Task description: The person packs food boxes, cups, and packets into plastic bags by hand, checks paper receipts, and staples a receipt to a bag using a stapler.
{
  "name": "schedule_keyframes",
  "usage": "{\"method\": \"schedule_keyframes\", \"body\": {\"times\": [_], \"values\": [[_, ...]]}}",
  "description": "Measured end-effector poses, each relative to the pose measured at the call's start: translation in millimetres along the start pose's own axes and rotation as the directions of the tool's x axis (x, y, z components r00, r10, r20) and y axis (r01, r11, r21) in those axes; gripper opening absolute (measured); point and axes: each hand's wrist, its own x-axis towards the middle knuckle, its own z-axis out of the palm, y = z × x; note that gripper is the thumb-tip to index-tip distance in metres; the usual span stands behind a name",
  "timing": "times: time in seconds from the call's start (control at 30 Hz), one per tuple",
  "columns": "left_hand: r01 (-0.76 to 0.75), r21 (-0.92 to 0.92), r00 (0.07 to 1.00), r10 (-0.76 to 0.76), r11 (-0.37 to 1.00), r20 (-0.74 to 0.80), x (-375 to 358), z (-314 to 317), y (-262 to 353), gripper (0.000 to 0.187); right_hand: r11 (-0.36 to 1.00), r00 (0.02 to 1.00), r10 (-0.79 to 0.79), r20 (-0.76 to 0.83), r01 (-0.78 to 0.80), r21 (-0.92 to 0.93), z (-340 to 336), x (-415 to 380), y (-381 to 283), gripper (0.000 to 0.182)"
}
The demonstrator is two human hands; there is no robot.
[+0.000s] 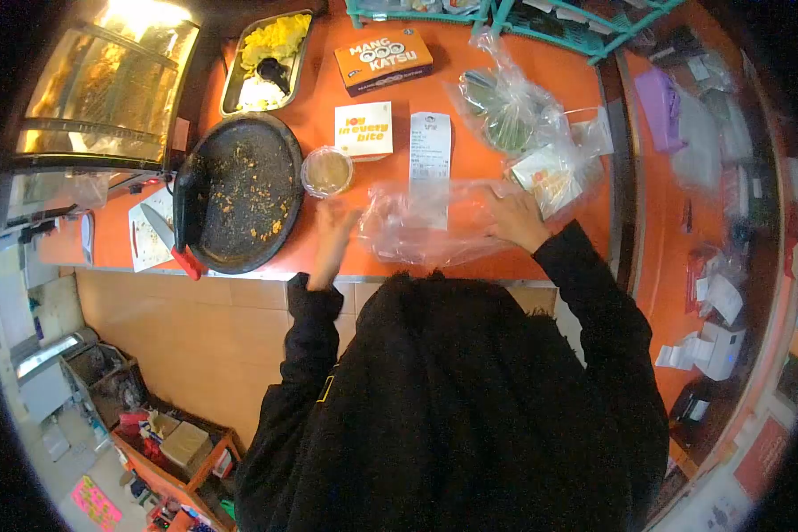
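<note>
A clear plastic bag (pixel 417 235) lies spread along the front of the orange counter, over the lower end of a printed receipt (pixel 430 146). My right hand (pixel 519 220) grips the bag at its right side. At the bag's left end is my left hand (pixel 332 238), blurred, so its fingers do not show clearly. Just above that hand stands a round clear tub with a brown filling (pixel 327 172). Behind the tub sits a white box with orange lettering (pixel 363 129), and farther back an orange box (pixel 384 61).
To the left are a dark round pan with crumbs (pixel 248 195), a red-handled knife (pixel 164 232) and a metal tray of yellow food (pixel 275 40). Filled plastic bags (pixel 514 124) lie at right. Teal racks (pixel 585 31) line the back, beside a lit glass case (pixel 97 97) at far left.
</note>
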Motion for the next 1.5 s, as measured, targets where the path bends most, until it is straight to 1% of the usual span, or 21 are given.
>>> {"method": "schedule_keyframes", "body": {"times": [0.03,0.07,0.1,0.17,0.27,0.33,0.4,0.5,0.57,0.63,0.73,0.8,0.9,0.93,1.03,1.13,1.2,1.23,1.4,1.47,1.5], "values": [[-0.364,0.668,0.803,0.582,0.649,-0.127,-14.4,35.3,15.4,0.034,0.995,0.959,0.099,0.265,-0.089,-0.050,-22.8,9.7,-20.9,0.060],[-0.220,0.968,0.370,0.907,-0.125,0.201,-17.1,64.0,19.6,0.029,0.980,0.843,0.198,0.500,-0.154,-0.127,-33.8,16.9,-29.9,0.069],[-0.372,0.897,0.491,0.770,-0.237,0.407,-5.3,83.3,4.1,0.024,0.980,0.841,0.196,0.504,-0.151,-0.129,-15.7,15.4,-27.5,0.069],[-0.525,0.798,0.562,0.583,-0.297,0.586,35.2,73.6,-40.0,0.024,0.995,1.000,-0.004,-0.019,0.002,-0.098,36.9,8.2,-23.3,0.080],[-0.454,0.835,0.856,0.412,0.310,0.312,95.1,26.8,-89.9,0.032,0.978,0.951,0.148,0.270,-0.099,-0.185,30.6,-1.7,-6.1,0.076],[0.086,0.798,0.722,0.589,-0.597,0.363,79.3,13.1,-81.7,0.033,0.939,0.972,0.119,0.204,-0.044,-0.341,68.7,-20.9,13.9,0.073],[0.101,0.819,0.752,0.582,-0.564,0.308,69.8,27.0,-85.4,0.027,0.874,0.985,0.062,0.159,0.023,-0.485,67.0,-6.9,16.9,0.070],[0.019,0.925,0.838,0.511,-0.380,0.193,63.1,55.2,-38.4,0.027,0.975,0.924,0.205,0.322,-0.223,0.021,-25.0,75.3,-20.7,0.043],[-0.110,0.958,0.994,-0.047,-0.263,0.101,80.0,75.5,35.6,0.039,0.984,0.917,0.036,-0.398,0.036,0.172,-19.0,141.4,-3.3,0.027],[-0.074,0.996,0.723,0.686,-0.049,0.087,107.9,84.1,88.9,0.031,0.865,0.885,0.260,-0.386,-0.036,0.500,8.1,232.9,29.8,0.039],[-0.105,0.994,0.328,0.945,0.039,-0.002,193.4,38.9,141.9,0.034,0.802,0.875,0.359,-0.326,-0.110,0.588,30.9,315.1,66.8,0.046],[-0.163,0.546,0.939,0.299,0.822,-0.168,208.4,15.3,166.3,0.048,0.317,0.855,0.471,0.219,-0.396,0.862,83.7,351.2,102.3,0.068],[-0.190,0.575,0.943,0.311,0.796,-0.119,188.1,29.5,177.3,0.056,0.087,0.798,0.598,0.079,-0.163,0.983,141.5,367.4,120.5,0.084],[-0.193,0.572,0.948,0.302,0.797,-0.102,177.2,33.5,179.5,0.058,0.219,0.752,0.659,0.018,-0.215,0.952,109.2,346.0,108.1,0.093],[-0.354,0.592,0.917,0.394,0.723,0.068,157.5,19.8,172.0,0.051,-0.179,0.886,0.411,0.215,-0.153,0.972,-5.9,267.6,54.8,0.076],[-0.482,0.497,0.795,0.598,0.722,-0.098,65.8,42.9,153.2,0.038,-0.101,0.894,0.446,0.044,0.002,0.995,-12.0,205.7,37.2,0.059],[-0.611,0.426,0.606,0.740,0.668,-0.291,26.5,28.6,96.7,0.024,-0.296,0.937,0.286,0.201,-0.113,0.949,-38.3,153.1,10.3,0.050],[-0.449,0.472,0.578,0.649,0.759,-0.494,8.8,15.1,54.0,0.026,-0.430,0.918,0.228,0.323,-0.203,0.880,-30.8,126.3,5.6,0.048],[-0.300,0.004,0.781,0.248,0.954,-0.573,28.1,-34.5,-106.3,0.033,-0.578,0.856,0.076,0.511,-0.380,0.722,22.2,29.6,-26.7,0.049],[-0.074,-0.364,0.982,0.003,0.928,-0.191,47.9,-36.8,-101.8,0.033,-0.527,0.837,0.148,0.527,-0.384,0.758,49.3,11.6,-29.4,0.050],[-0.076,-0.364,0.982,0.006,0.928,-0.188,44.4,-40.2,-101.5,0.033,-0.473,0.816,0.219,0.535,-0.391,0.789,63.4,4.2,-27.5,0.051]]}}
